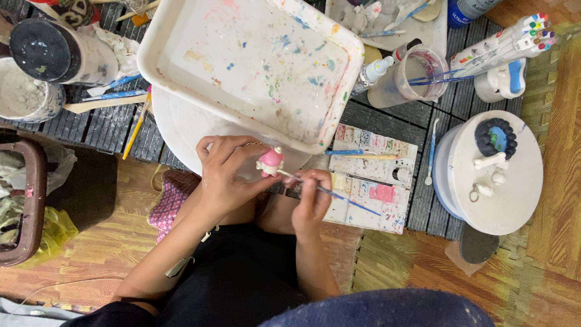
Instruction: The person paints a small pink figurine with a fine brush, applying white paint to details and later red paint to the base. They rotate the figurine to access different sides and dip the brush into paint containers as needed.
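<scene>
Over at the left edge of the slatted dark table [387, 124] stand a dark-lidded jar [42, 51] and a grey bowl [24, 97], with loose brushes [115, 95] lying between them and the big paint-spattered white tray [254, 66]. Just below the tray's near rim, the left hand [225, 175] comes up from the lap with the wrist bent and the fingers curled closed around the base of a small pink and white figurine [270, 161], which stands roughly upright and sits at the hand's right side, pinched at the fingertips. Immediately to the right of it, the right hand [311, 197] is closed in a pencil-style grip on a thin blue-handled paintbrush [330, 194]; the brush's long axis runs from lower right up to upper left, and its tip appears to meet the lower right side of the figurine, though the exact contact is too small to confirm. So the figurine lies up and to the left of the right hand, between the two hands and nearer the left. Beyond the right hand rests a compartmented watercolour palette [372, 175], then a round white lidded tub [502, 175] carrying small clay pieces [495, 138], with a cup [408, 75] and a bundle of markers [514, 37] behind.
</scene>
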